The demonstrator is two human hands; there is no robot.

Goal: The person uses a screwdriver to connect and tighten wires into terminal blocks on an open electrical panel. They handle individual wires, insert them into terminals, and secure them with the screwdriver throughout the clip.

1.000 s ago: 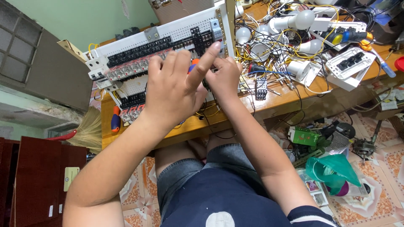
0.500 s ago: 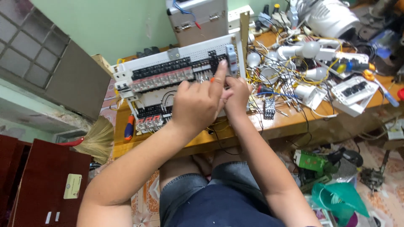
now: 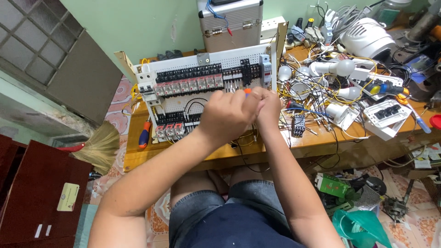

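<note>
Both hands are bunched together in front of the white perforated wiring panel [image 3: 209, 94], which stands tilted at the back of the tabletop [image 3: 193, 158]. The left hand [image 3: 227, 115] and right hand [image 3: 268, 104] close around a small orange-tipped tool [image 3: 247, 91], most likely a screwdriver. Judging by this, steady pressure straight into the terminal, with one hand bracing the other, would serve best. One panel carries two rows of relays; one red-and-blue screwdriver [image 3: 144, 134] lies near the left edge.
</note>
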